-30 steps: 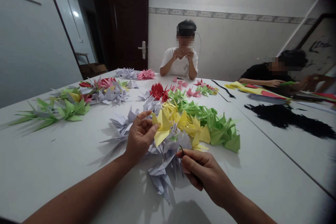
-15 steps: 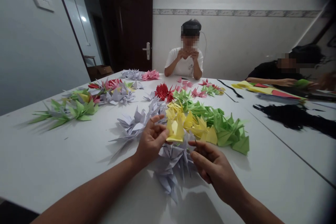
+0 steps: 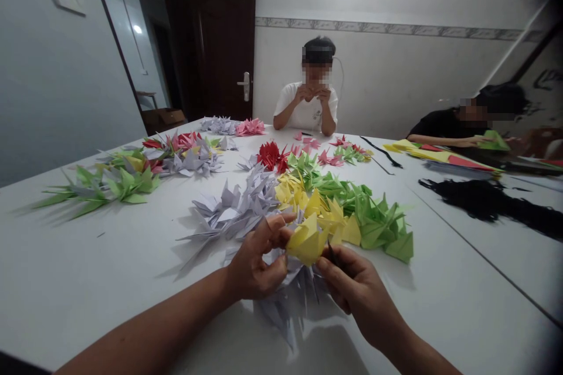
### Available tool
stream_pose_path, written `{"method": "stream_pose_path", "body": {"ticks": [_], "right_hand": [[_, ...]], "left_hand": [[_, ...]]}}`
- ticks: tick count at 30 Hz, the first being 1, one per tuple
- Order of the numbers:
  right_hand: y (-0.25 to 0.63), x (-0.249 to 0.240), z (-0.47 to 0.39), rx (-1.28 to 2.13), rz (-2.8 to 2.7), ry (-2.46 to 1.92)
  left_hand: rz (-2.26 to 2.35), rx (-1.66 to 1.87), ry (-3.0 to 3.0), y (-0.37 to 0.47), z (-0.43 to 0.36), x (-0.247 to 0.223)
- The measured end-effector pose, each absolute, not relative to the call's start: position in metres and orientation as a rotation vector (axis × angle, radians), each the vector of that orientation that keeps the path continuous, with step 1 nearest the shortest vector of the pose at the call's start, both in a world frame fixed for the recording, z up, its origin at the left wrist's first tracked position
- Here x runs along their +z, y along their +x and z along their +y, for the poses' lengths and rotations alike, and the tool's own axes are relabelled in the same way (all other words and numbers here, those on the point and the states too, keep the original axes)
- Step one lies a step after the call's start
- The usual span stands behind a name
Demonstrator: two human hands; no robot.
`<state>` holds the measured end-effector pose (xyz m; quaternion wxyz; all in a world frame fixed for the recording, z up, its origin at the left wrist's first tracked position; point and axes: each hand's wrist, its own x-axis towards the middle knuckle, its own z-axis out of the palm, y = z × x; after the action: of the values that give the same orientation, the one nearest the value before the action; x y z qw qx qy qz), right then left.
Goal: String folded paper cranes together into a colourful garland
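My left hand (image 3: 259, 263) is closed, its fingers and thumb pinching the left side of a yellow folded-paper piece (image 3: 308, 239) with pointed tips. On the other side, my right hand (image 3: 354, 284) is curled around a thin dark pointed tool (image 3: 333, 253); its thumb and fingertips meet the paper's lower right edge. Much of the tool is hidden by the fingers. Pale lilac folded papers (image 3: 285, 304) lie beneath both hands. Just beyond is a heap of yellow folded papers (image 3: 332, 217), with green folded papers (image 3: 382, 220) to its right.
Red folded papers (image 3: 271, 156) and a mixed-colour heap (image 3: 132, 179) lie farther off on the white table (image 3: 153, 316). Black strands (image 3: 475, 196) and a stack of coloured sheets (image 3: 444, 157) are at the right. One person (image 3: 305, 108) sits opposite, another (image 3: 440, 129) at the right.
The yellow folded paper has turned and come slightly lower and to the right. My left hand moved with it, and my right fingertips now touch its edge.
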<state>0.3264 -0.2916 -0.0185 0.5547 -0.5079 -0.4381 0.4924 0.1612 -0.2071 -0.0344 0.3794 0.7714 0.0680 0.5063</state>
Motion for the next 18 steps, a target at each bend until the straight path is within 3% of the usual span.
{"method": "stream_pose_path", "body": {"ticks": [7,18], "right_hand": [[0.332,-0.032,-0.287,1.136,-1.096,-1.221],[0.335,-0.043,-0.287,0.967,-1.28,-1.251]], "left_hand": [[0.483,1.526,2.066,0.164,-0.201,-0.044],[0.553,1.68,2.189,0.164,-0.2,-0.031]]}}
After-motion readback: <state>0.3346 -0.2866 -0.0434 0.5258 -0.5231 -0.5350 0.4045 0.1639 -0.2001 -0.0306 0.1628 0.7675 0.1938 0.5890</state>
